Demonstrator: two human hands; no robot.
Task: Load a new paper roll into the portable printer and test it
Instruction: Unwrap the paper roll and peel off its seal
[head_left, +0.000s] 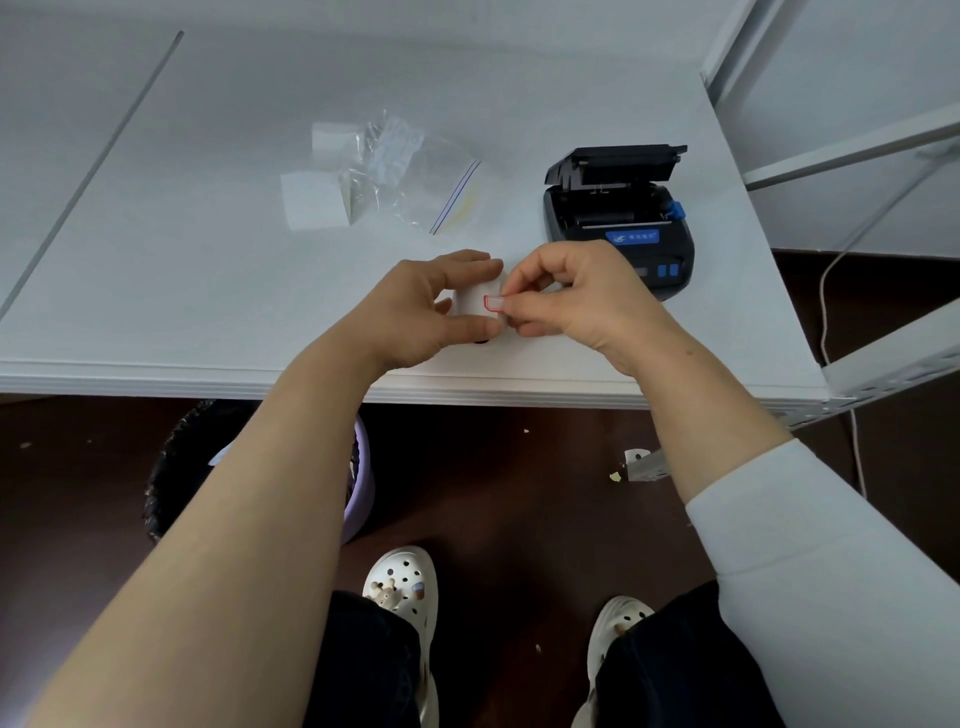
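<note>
Near the desk (156, 291) edge, the left hand (415, 306) wraps the paper roll (475, 301), fingers closed around it. The right hand (566, 296) bends in, thumb and forefinger pinching the red-edged sticker tab (492, 303). Best to peel slowly along the roll, without tearing the paper. Beyond, the printer (621, 228) sits with its lid (618, 161) open, empty.

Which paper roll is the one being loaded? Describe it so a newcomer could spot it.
Start at the white table and the open black portable printer at its right end. Near the table's front edge, the left hand grips a small white paper roll while the right hand pinches its tab. Unlike the two white rolls beside the clear plastic bag, it carries a red-edged sticker.
</note>
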